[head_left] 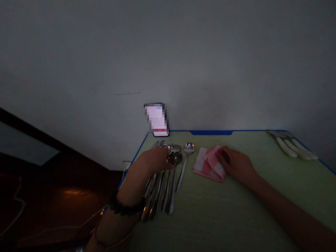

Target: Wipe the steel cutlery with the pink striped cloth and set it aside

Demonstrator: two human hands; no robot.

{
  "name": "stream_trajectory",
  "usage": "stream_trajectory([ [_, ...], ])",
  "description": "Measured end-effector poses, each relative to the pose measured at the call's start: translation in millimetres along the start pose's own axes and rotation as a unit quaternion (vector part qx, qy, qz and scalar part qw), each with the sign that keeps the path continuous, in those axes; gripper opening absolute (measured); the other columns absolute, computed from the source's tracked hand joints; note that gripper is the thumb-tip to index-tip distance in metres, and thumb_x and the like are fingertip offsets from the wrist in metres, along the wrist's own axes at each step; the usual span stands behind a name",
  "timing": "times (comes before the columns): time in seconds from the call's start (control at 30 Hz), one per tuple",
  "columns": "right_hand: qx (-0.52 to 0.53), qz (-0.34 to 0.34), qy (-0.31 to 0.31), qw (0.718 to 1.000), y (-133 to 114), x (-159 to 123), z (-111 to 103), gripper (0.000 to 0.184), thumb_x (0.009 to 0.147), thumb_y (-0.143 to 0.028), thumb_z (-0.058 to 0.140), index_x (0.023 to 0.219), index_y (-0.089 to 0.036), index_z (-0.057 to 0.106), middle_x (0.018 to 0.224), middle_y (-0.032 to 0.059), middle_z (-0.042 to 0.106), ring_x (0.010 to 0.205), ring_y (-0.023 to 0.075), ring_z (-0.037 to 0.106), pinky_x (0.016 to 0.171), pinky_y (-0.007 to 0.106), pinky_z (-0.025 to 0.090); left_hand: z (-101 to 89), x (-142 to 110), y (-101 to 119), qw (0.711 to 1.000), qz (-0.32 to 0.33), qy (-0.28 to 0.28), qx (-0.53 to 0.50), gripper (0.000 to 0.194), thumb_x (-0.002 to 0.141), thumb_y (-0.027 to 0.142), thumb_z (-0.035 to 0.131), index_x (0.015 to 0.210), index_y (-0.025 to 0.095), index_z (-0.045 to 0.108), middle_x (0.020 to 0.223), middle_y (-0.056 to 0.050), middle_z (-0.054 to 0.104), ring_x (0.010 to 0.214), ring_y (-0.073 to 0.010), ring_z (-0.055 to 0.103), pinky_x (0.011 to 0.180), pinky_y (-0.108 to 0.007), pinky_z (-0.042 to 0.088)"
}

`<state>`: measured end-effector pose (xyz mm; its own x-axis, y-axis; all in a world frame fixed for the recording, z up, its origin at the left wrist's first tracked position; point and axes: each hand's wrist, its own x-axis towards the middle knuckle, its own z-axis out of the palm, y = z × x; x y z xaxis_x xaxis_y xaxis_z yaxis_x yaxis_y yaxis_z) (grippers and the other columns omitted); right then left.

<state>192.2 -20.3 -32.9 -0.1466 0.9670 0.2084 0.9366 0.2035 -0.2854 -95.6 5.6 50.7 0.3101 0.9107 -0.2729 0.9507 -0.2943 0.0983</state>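
My left hand (pixel 154 159), with a dark beaded bracelet on the wrist, is over the heads of a row of metal cutlery. Its thumb and fingers are closed around the bowl of a spoon (pixel 172 160); part of the grip is hidden. The handles (pixel 156 199) of several pieces fan out below that hand, toward me. Just right of the row, a single spoon (pixel 189 148) lies with its shiny bowl facing up. My right hand (pixel 237 164) pinches the right edge of a folded pink and white cloth (pixel 208 164), which rests on the table.
The pale green table (pixel 210 217) has a blue edge and stands against a grey wall (pixel 210 70). A phone (pixel 159 120) with a lit screen leans on the wall at the back left. Several white-handled utensils (pixel 291 147) lie at the back right. A white cable (pixel 68 226) runs along the dark floor.
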Motion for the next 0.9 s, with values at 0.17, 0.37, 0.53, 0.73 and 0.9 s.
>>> stream_trajectory([
  [0.17,-0.004,0.001,0.005,1.000,-1.6,-0.5,1.2,0.028,0.087,-0.041,0.032,0.084,-0.021,0.052,0.075,0.0013,0.062,0.061,0.0135,0.055,0.055,0.025,0.031,12.1,7.3,-1.0,0.999,-0.022,0.039,0.022,0.036,0.064,0.042,0.064,0.093,0.021,0.057,0.088,-0.008,0.066,0.077,-0.0246,0.061,0.060,-0.031,0.044],
  [0.37,0.001,-0.002,0.014,1.000,-1.8,-1.8,-0.2,0.029,0.086,-0.041,0.033,0.082,-0.020,0.053,0.071,0.0013,0.061,0.059,0.0126,0.053,0.053,0.024,0.030,26.3,17.7,18.4,0.997,-0.005,0.077,0.028,0.034,0.067,0.040,0.064,0.093,0.021,0.054,0.098,-0.009,0.062,0.083,-0.0253,0.061,0.063,-0.032,0.045],
  [0.53,0.005,0.001,0.014,1.000,-4.1,-3.6,-3.7,0.028,0.087,-0.039,0.033,0.080,-0.020,0.052,0.072,0.0010,0.061,0.060,0.0125,0.053,0.054,0.024,0.031,27.0,16.6,33.6,0.991,-0.006,0.123,0.044,0.036,0.077,0.037,0.055,0.106,0.018,0.049,0.106,-0.013,0.058,0.090,-0.0281,0.058,0.067,-0.035,0.045],
  [0.73,-0.003,0.008,0.035,0.999,-10.1,-9.4,-4.6,0.025,0.087,-0.031,0.036,0.104,-0.020,0.051,0.088,0.0039,0.061,0.073,0.0151,0.056,0.062,0.025,0.037,40.9,10.3,72.8,0.979,0.003,0.172,0.106,0.033,0.083,0.038,0.048,0.100,0.011,0.053,0.096,-0.017,0.061,0.090,-0.0324,0.059,0.074,-0.042,0.044],
  [0.9,-0.052,-0.060,0.061,0.995,-5.5,-11.8,-1.5,0.039,0.086,-0.015,0.035,0.122,-0.025,0.045,0.107,0.0075,0.052,0.093,0.0182,0.050,0.080,0.027,0.039,46.7,0.1,89.7,0.980,-0.012,0.158,0.117,0.027,0.086,0.016,0.038,0.109,0.006,0.049,0.093,-0.020,0.062,0.082,-0.0334,0.061,0.063,-0.041,0.047],
])
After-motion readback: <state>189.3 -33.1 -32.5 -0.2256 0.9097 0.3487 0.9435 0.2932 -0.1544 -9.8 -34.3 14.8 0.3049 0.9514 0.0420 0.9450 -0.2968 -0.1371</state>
